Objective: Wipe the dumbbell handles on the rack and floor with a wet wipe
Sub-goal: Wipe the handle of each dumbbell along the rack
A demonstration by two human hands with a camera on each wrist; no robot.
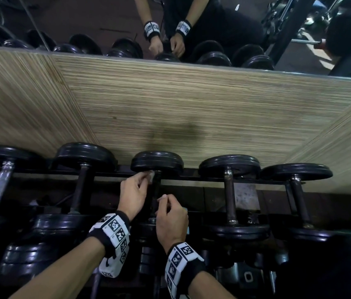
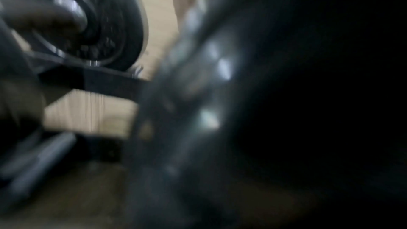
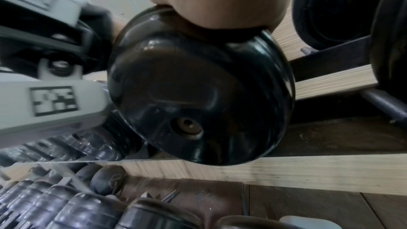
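The left hand (image 1: 131, 190) pinches a small wet wipe (image 1: 150, 176) against the far end of the middle dumbbell's handle (image 1: 156, 190), just under its far plate on the rack (image 1: 191, 177). The right hand (image 1: 171, 216), fingers curled, seems to steady the near end, though its grip is hidden. The handle is mid-wipe; next, draw the wipe toward the near plate.

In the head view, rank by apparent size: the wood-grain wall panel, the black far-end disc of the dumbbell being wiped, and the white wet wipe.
1. Wood-grain wall panel, largest by far.
2. Black far-end disc of the middle dumbbell.
3. White wet wipe, a small scrap pinched by the left hand, partly hidden, so its true size is unsure.
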